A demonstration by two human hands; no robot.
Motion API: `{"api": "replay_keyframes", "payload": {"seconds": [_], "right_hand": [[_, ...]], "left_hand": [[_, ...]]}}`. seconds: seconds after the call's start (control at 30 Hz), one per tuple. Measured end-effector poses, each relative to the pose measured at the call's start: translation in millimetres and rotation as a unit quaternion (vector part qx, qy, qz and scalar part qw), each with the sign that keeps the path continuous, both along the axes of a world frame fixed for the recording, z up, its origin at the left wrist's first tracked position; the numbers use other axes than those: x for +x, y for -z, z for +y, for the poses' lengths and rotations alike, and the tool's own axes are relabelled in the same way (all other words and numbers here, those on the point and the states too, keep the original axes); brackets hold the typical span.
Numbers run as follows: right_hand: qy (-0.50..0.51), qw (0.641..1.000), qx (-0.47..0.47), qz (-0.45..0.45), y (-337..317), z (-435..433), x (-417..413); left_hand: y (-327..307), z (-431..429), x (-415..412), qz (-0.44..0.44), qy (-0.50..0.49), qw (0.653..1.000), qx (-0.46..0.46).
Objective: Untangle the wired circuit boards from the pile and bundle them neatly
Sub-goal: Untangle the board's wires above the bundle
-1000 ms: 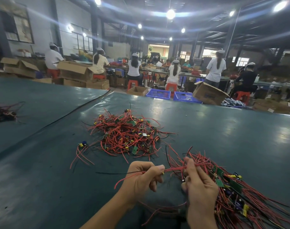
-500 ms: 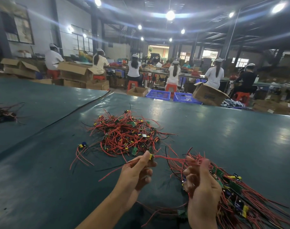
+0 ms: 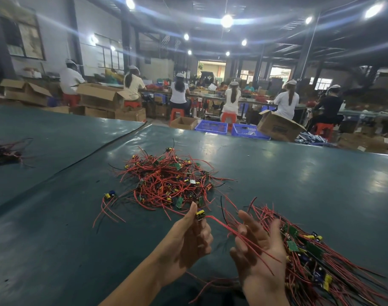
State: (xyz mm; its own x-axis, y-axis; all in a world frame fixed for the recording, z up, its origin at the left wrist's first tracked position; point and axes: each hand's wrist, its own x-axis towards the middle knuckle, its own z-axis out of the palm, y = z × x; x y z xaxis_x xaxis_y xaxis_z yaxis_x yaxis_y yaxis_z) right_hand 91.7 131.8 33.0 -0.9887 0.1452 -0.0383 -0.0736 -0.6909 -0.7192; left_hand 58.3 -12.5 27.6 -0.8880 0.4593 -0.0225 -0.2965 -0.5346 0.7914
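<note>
Wire pile (image 3: 168, 182) on green table (image 3: 299, 184), workers (image 3: 233, 96) beyond

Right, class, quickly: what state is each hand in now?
Left hand: closed, pinching a small wired board between thumb and fingers.
Right hand: open, fingers spread, red wires lying across the palm.

There were three heaps of wired boards: a tangled pile (image 3: 168, 182), a combed bundle (image 3: 316, 252) and a small far clump (image 3: 5, 151), plus one stray board (image 3: 109, 194), two blue crates (image 3: 210, 126) (image 3: 247, 130) and six seated workers (image 3: 70, 79) (image 3: 133, 83) (image 3: 179, 91) (image 3: 232, 97) (image 3: 287, 102) (image 3: 329, 104).
</note>
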Motion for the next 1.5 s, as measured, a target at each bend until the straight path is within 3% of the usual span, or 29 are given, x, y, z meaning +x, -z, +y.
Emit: {"api": "replay_keyframes", "payload": {"seconds": [0.1,0.23,0.43,0.57,0.63,0.67,0.7,0.73,0.8,0.83,0.9,0.97,1.03,1.07,1.17,1.27,1.5], "right_hand": [[0.000,0.985,0.171,0.018,8.4,-6.7,-2.7],[-0.051,0.958,0.274,0.072,9.7,-14.3,0.2],[-0.024,0.937,0.337,0.091,2.9,-14.8,5.2],[0.041,0.939,0.339,0.034,4.1,-9.9,2.6],[0.089,0.943,0.321,-0.008,5.3,-1.0,-0.5],[0.111,0.943,0.312,-0.026,5.7,5.3,-2.3],[0.137,0.939,0.313,-0.035,5.2,11.9,-3.4],[0.171,0.925,0.338,-0.038,5.6,18.9,-4.7],[0.266,0.853,0.448,-0.038,8.0,32.6,-6.6],[0.308,0.806,0.504,-0.036,8.3,37.2,-5.8],[0.344,0.717,0.604,-0.053,8.7,42.3,-4.0],[0.316,0.645,0.688,-0.100,11.9,42.7,-3.2],[0.289,0.592,0.742,-0.123,15.9,40.3,-3.5],[0.284,0.588,0.748,-0.119,16.8,37.5,-3.4],[0.269,0.609,0.743,-0.076,18.4,27.5,-3.9],[0.251,0.637,0.729,-0.028,22.2,19.2,-5.7],[0.248,0.665,0.701,0.064,27.1,4.1,-4.5]], "left_hand": [[1.1,0.0,0.5,0.030,0.033,0.998,-0.051],[2.3,1.3,3.2,0.100,0.049,0.980,-0.162],[5.9,3.6,-1.3,0.095,-0.006,0.976,-0.198],[6.3,3.3,-3.1,0.066,-0.027,0.979,-0.191],[5.9,-1.1,-6.0,0.118,-0.064,0.965,-0.224],[7.9,-5.8,-9.6,0.177,-0.107,0.939,-0.276],[11.9,-12.2,-15.1,0.248,-0.169,0.886,-0.353],[16.8,-20.8,-21.4,0.314,-0.241,0.803,-0.446],[21.8,-40.9,-32.3,0.386,-0.359,0.625,-0.575],[23.2,-51.6,-37.9,0.384,-0.390,0.579,-0.604],[27.7,-72.7,-49.6,0.317,-0.413,0.545,-0.657],[34.5,-92.6,-59.1,0.220,-0.406,0.515,-0.722],[42.4,-110.6,-64.7,0.127,-0.359,0.506,-0.774],[45.8,-117.0,-66.1,0.088,-0.330,0.507,-0.791],[50.6,-123.2,-70.1,0.036,-0.293,0.495,-0.817],[48.7,-121.2,-71.3,0.071,-0.337,0.478,-0.808],[48.4,-119.2,-71.1,0.143,-0.411,0.605,-0.667]]}}
